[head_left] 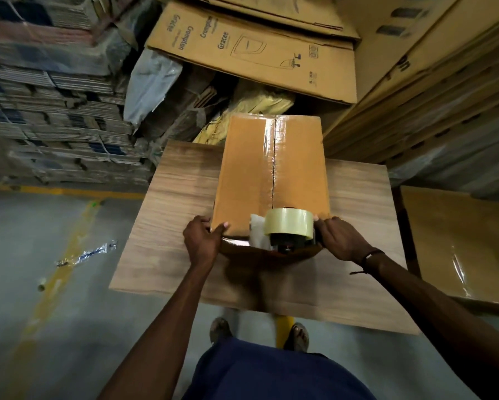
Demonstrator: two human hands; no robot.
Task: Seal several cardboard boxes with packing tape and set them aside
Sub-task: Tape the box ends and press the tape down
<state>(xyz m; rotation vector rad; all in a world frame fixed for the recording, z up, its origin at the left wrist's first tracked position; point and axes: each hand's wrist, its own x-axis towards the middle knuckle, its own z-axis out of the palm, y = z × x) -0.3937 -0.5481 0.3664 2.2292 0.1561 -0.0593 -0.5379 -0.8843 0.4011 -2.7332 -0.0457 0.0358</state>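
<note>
A closed cardboard box (242, 174) lies lengthwise on a wooden table (167, 203), with clear tape running along its centre seam. My left hand (202, 241) grips the box's near left corner, thumb on the top face. My right hand (339, 239) holds a tape dispenser (289, 226) with a roll of clear tape, set at the near end of the seam. The dispenser's handle is hidden by my fingers.
Another taped box (461, 243) sits to the right of the table. Flattened printed cartons (251, 50) and stacks of cardboard (49, 111) crowd the far side and left. A plastic scrap (87, 254) lies on the grey floor by a yellow line.
</note>
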